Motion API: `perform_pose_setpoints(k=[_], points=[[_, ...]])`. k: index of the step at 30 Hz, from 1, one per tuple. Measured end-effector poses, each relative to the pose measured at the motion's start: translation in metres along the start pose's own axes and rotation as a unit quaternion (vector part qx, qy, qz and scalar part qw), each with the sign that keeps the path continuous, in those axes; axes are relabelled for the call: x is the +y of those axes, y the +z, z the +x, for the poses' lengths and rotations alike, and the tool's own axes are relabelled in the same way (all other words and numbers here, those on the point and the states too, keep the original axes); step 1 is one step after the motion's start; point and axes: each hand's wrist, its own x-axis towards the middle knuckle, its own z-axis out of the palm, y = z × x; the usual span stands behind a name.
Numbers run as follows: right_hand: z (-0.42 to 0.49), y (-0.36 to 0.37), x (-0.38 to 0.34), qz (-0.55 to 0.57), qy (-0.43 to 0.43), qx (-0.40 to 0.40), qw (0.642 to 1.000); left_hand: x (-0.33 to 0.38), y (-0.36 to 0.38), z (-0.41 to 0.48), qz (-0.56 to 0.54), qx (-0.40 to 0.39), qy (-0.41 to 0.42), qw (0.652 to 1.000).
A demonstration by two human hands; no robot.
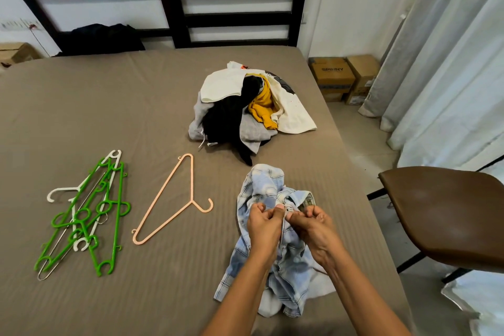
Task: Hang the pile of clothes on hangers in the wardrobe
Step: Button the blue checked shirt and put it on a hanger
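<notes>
Pinching the blue checked shirt [262,180], at 5 o'clock on the bed [109,106], with left hand [263,222] and right hand [313,226] close together, seemingly at a button. Hold the placket taut, open the front fully, then take the peach hanger [169,199] at 9 o'clock.

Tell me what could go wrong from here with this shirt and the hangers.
1. The left hand and right hand both pinch the crumpled blue checked shirt near its collar; a hard tug might strain a seam.
2. The green hangers lie in a tangled heap; lifting one could drag the rest.
3. Bunched like this, the shirt may sit crooked on the peach hanger.
</notes>
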Motion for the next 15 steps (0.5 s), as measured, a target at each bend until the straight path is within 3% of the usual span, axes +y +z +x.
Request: perform_pose_setpoints(k=[4, 11, 15], points=[[0.003, -0.003, -0.005, -0.024, -0.020, 0.023, 0.999, 0.002, -0.001, 0.000, 0.041, -0.013, 0.055, 0.998], [0.008, -0.003, -0.006, -0.010, 0.034, 0.035, 0.999, 0.011, -0.001, -0.005, 0.161, 0.019, 0.128, 0.978], [0.009, -0.002, -0.007, -0.068, -0.004, 0.051, 0.996, 0.019, 0.001, -0.009, 0.192, 0.021, 0.142, 0.971]])
